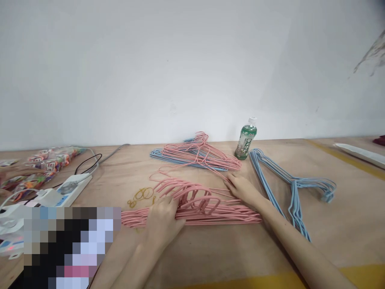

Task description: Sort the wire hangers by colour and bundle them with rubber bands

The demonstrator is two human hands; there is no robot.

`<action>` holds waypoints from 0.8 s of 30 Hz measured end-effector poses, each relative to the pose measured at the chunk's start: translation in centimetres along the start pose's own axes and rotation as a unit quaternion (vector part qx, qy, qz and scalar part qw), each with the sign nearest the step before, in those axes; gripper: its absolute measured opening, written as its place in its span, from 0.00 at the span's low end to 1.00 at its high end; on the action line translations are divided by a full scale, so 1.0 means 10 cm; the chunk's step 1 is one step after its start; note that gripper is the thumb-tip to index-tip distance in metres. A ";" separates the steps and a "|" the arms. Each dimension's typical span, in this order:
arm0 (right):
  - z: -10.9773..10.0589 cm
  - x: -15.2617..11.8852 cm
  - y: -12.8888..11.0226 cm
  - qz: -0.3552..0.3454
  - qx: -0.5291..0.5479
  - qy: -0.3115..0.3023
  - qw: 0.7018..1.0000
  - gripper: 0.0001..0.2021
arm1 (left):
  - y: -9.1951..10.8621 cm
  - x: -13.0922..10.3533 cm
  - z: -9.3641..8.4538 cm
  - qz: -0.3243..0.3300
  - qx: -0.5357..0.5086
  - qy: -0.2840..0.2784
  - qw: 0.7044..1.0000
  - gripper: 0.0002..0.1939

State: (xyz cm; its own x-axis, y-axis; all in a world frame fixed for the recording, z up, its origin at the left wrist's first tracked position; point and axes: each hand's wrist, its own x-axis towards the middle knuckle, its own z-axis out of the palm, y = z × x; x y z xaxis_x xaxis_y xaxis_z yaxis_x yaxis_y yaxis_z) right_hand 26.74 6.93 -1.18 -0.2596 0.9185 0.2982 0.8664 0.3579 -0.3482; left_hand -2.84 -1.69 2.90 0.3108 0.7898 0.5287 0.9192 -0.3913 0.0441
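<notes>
Pink hangers [216,212]: bundled flat across the near middle of the table [339,224], hooks raised, under and between both hands.

Far left: clear plastic bags [57,158] lying on the table, filled with small, brightly coloured items; exact contents too small to tell. Just right of these, white power strip [73,188] with plugs and cords, partly hidden by a pixelated patch.

Next, yellow rubber bands [143,194], loose beside the bundle. Left hand [162,214]: fingers curled over the bundle near the hooks, grasping the pink hangers. Behind, against the wall side, mixed pile [195,154]: pink wire on top, blue wire below.

Right hand [240,188]: fingers closed on the corner of a loose pink hanger [207,165], between bundle and pile. Beyond, bottle [246,140]: capped in white, clear at the neck, green lower down; fill level not readable behind the label.

Right: blue hangers [293,184], nested together, flat on the table, hooks to the right. Far right: long white object [361,154], lying near the wall.
</notes>
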 end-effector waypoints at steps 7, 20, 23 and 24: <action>-0.23 0.02 -0.16 -0.030 0.074 0.007 0.997 0.12 | -0.06 0.00 0.07 0.008 -0.016 0.044 0.999 0.26; -0.56 -0.09 -0.33 -0.006 0.396 -0.161 0.904 0.15 | 0.10 -0.02 0.07 -0.044 0.034 0.175 0.983 0.33; -0.57 -0.10 -0.31 -0.001 0.417 -0.207 0.885 0.14 | 0.08 -0.04 0.09 -0.014 0.064 0.173 0.983 0.30; -0.57 -0.10 -0.30 0.000 0.424 -0.220 0.879 0.14 | 0.07 -0.05 0.11 0.010 0.059 0.175 0.983 0.30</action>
State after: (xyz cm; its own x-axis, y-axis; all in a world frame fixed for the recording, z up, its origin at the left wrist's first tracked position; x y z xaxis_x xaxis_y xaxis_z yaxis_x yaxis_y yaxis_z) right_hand 26.78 3.97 4.60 -0.5604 0.8281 -0.0094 0.2864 0.1831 -0.9405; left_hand -2.11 -1.81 1.79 0.2452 0.5634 0.7890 0.9420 -0.3310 -0.0563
